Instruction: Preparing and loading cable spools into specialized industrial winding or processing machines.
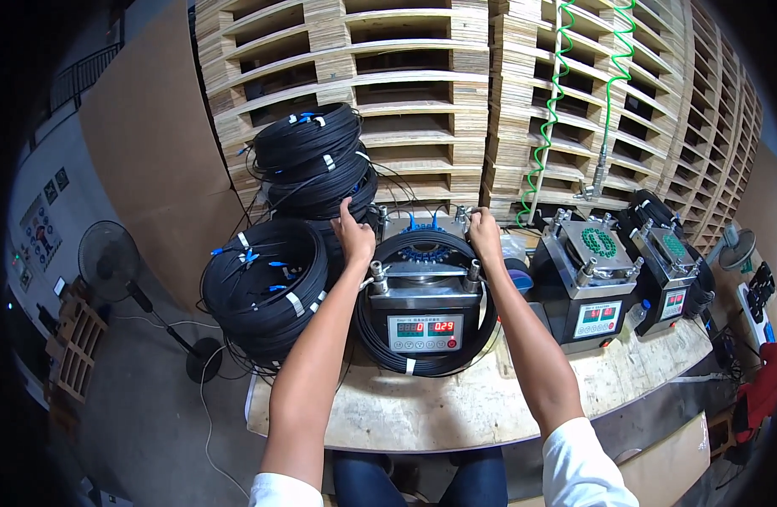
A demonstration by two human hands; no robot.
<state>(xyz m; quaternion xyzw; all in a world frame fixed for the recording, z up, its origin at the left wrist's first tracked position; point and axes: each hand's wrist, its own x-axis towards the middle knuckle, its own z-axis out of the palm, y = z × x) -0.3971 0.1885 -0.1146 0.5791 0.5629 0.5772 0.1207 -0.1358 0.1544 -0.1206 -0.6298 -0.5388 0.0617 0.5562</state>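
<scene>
A box-shaped metal machine (pixel 425 297) with a red digital display stands in front of me on the wooden table. A coil of black cable (pixel 481 331) hangs around it, and blue connectors (pixel 423 225) stick up from the ring of holders on its top. My left hand (pixel 355 239) is beside the far left corner post, one finger raised and the others partly bent, apart from each other. At the far right post (pixel 462 215), my right hand (pixel 486 237) has its fingers bent and closed against it; the exact contact is partly hidden.
Black cable coils are stacked at left (pixel 308 152), with another pile (pixel 266 287) nearer me. Two similar machines (pixel 587 279) stand to the right. Wooden pallets (pixel 422 101) rise behind the table, with green coiled hoses (pixel 553 101) hanging before them. A fan (pixel 108 258) stands left.
</scene>
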